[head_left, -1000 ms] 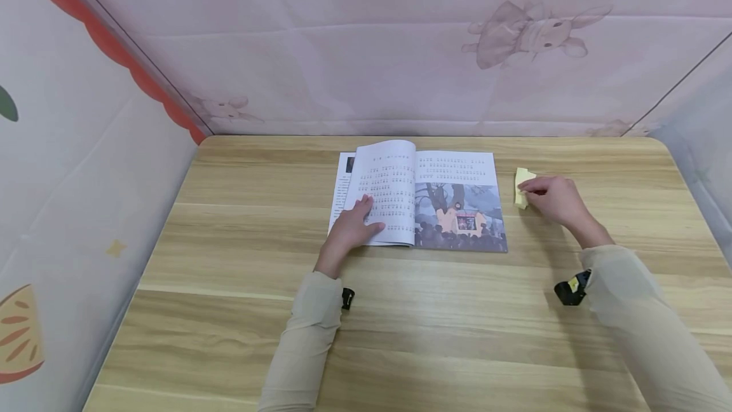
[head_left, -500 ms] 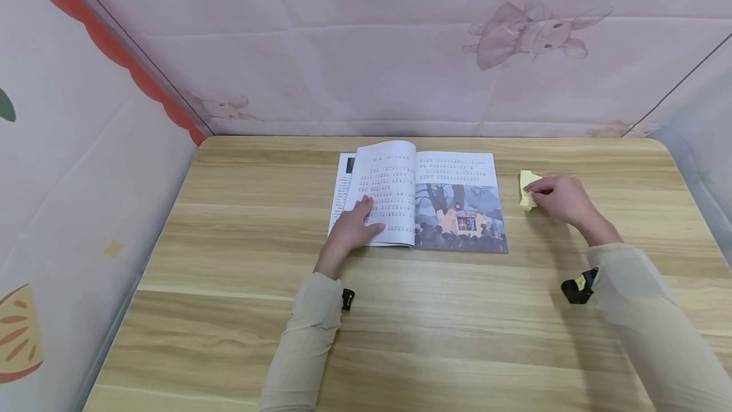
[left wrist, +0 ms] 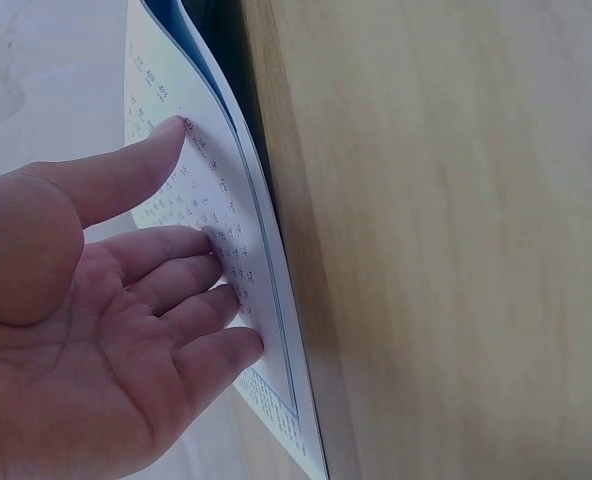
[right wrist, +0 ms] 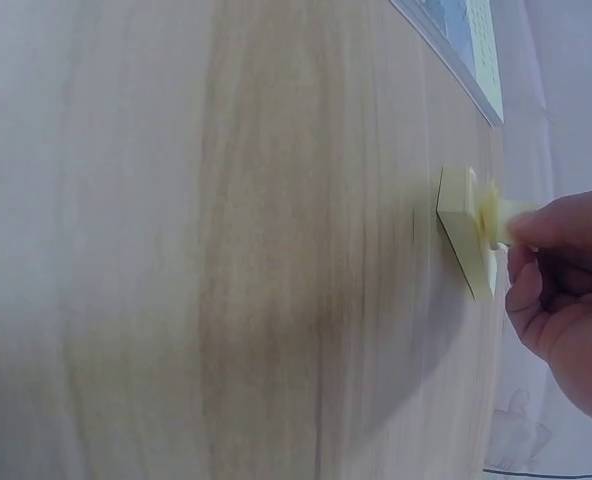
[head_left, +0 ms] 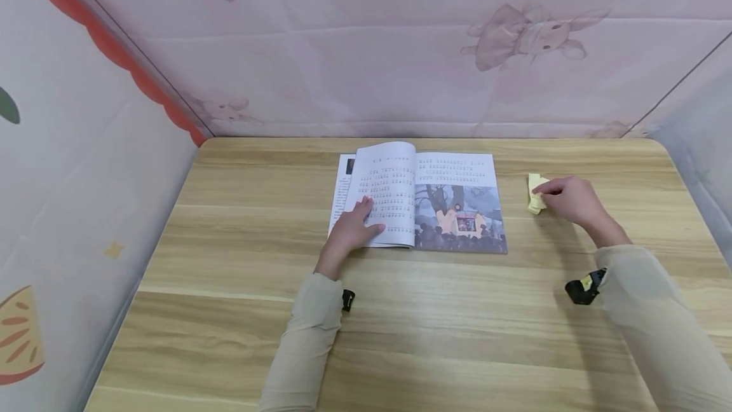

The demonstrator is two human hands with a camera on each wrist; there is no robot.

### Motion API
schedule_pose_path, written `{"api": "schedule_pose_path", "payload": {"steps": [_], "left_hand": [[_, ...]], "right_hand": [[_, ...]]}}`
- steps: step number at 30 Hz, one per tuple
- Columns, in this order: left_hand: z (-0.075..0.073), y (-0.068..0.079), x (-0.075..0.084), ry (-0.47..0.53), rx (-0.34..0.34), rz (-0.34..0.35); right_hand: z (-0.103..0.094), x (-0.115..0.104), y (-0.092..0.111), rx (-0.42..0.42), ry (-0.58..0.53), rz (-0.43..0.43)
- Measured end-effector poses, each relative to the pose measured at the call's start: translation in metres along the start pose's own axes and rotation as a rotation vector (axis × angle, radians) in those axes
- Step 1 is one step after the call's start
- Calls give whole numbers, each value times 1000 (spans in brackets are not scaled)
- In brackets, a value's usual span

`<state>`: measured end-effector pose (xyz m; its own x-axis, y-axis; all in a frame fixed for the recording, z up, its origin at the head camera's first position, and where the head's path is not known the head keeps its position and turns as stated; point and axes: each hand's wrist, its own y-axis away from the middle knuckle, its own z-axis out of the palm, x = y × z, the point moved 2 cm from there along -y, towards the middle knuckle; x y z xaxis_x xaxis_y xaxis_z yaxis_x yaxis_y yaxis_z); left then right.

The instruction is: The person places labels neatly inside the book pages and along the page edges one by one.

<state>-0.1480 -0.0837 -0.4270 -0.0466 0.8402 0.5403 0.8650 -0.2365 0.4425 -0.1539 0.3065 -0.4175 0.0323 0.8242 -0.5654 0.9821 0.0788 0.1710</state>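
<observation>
An open book [head_left: 457, 208] lies near the back edge of the wooden table, with printed text on the left pages and a picture of a crowd under trees on the right page. My left hand [head_left: 351, 229] rests on the lifted left page, fingers spread and relaxed; the left wrist view shows the fingertips against the printed page [left wrist: 161, 75]. Right of the book, my right hand [head_left: 574, 201] pinches a small pale yellow angular piece [head_left: 535, 202] between thumb and finger. In the right wrist view this yellow piece [right wrist: 460, 215] has a flat slanted face and a narrower part at the fingertips.
A pink wall cloth [head_left: 366, 75] with rabbit prints hangs right behind the table [head_left: 229, 285]. White walls stand at left and right. Black wrist cameras [head_left: 584, 288] stick out from the sleeves.
My right hand has moved slightly to the right, away from the book, and the yellow piece has moved with it. The left hand and the book have stayed in place.
</observation>
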Motion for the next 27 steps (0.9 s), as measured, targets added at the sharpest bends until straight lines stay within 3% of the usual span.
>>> {"api": "schedule_pose_path", "payload": {"steps": [8,18,27], "left_hand": [[1,-1,-1,-3,3,12],[1,-1,-1,-4,0,4],[2,-3,-2,-2,2,3]], "right_hand": [[3,0,1,9,-11,-27],[2,0,4,6,-18,-3],[-1,1,5,59,-50,-8]]}}
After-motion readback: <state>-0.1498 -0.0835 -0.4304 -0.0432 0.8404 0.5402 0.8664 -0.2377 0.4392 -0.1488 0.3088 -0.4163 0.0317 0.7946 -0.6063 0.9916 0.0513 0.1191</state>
